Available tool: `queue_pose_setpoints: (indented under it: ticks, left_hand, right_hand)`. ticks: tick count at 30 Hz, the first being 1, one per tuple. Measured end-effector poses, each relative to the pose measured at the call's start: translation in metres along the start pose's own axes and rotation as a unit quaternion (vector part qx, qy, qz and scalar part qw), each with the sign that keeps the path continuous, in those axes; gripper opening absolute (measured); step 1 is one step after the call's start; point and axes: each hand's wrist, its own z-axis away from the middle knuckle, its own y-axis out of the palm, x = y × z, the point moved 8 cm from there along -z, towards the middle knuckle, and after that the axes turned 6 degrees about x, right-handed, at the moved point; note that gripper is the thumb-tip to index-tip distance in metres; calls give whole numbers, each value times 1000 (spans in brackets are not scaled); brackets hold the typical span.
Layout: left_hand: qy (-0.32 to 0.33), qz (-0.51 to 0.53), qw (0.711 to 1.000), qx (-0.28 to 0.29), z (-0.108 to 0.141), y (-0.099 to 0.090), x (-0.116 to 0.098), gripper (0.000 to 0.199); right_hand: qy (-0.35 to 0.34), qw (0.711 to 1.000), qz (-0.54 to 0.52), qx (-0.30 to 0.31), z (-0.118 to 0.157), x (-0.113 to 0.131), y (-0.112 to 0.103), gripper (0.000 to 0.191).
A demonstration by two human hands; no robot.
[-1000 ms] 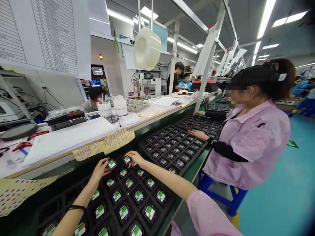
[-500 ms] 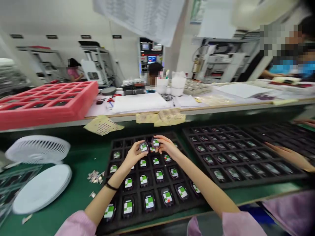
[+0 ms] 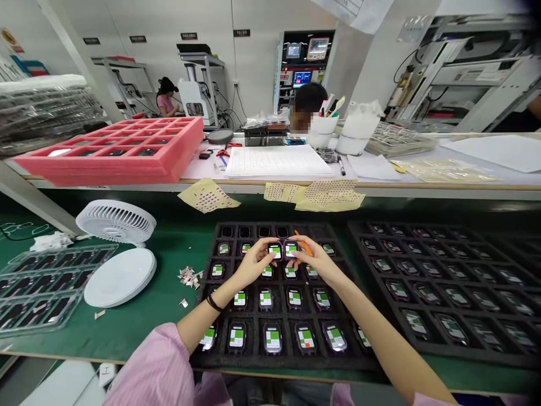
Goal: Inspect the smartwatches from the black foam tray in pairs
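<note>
While a black foam tray [image 3: 211, 361] is laid on a green bench mat [image 3: 143, 332], a small black unit with a green-and-white label [image 3: 275, 251] is pinched by the narrowed left hand [image 3: 256, 264], and a matching unit [image 3: 291, 249] by the right hand [image 3: 318, 264], beside an orange stick [image 3: 303, 241]. Unit handling appears in hand; a steady grip seems called for.

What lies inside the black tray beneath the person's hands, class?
Small devices with green-and-white screens sit in the black tray. The left hand and right hand hide whatever lies beneath them.
</note>
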Motion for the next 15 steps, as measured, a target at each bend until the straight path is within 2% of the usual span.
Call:
queue_pose_setpoints:
  ticks: [5, 11, 15]
  left_hand:
    - [-16, -38, 999, -27, 0, -4, 2, 34]
    - [-9, -11, 1000, -9, -1, -2, 6, 36]
    - [-1, -22, 1000, -14, -1, -3, 6, 37]
  right_hand:
    - [12, 999, 7, -36, 1, -3, -4, 25]
    - [2, 1000, -7, -6, 2, -1, 1, 26]
    - [-8, 1000, 14, 7, 3, 2, 5, 33]
